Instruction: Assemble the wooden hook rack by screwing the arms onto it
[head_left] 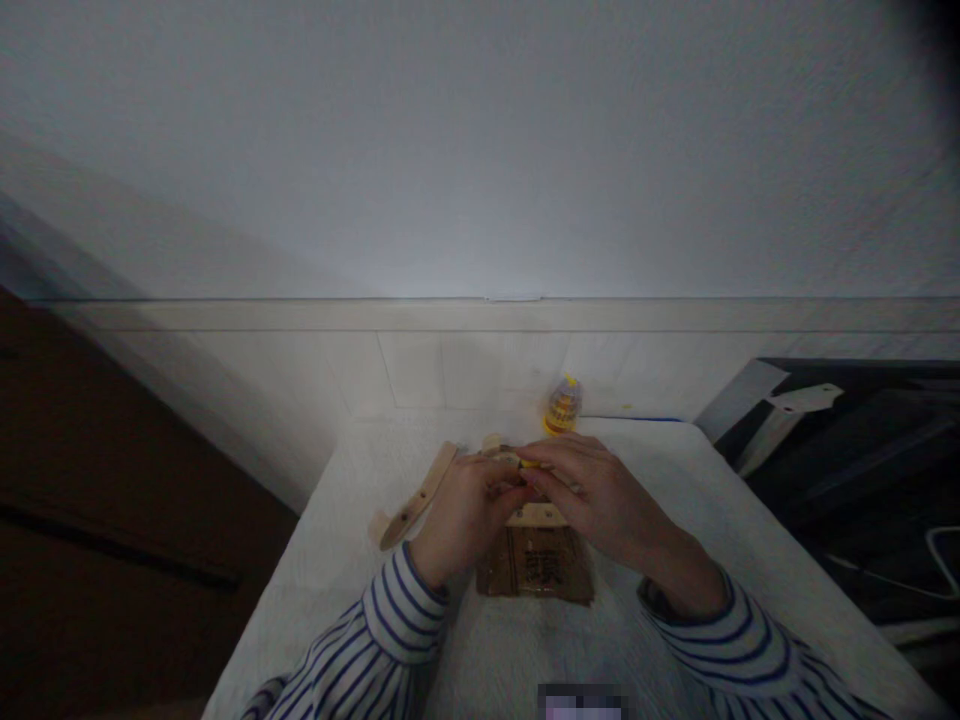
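My left hand (469, 510) and my right hand (604, 490) meet over the middle of the table, their fingers closed in a pinch. Between the fingertips shows a small yellow piece (529, 464); its kind is too small to make out. Just below the fingers, a pale wooden piece with dark holes (537, 516) rests at the top of a brown sheet with dark printed characters (536, 565). Left of my left hand lies a long flat wooden strip with holes (424, 492). Part of another pale wooden piece (493, 441) peeks out behind my fingers.
Behind my right hand stands a small clear bottle with a yellow tip and label (562, 405). The white table (315, 600) reaches a pale wall. Dark brown furniture (112, 500) is at left, a black object with a pale bracket (795, 410) at right. A dark-edged device (583, 703) shows at the bottom.
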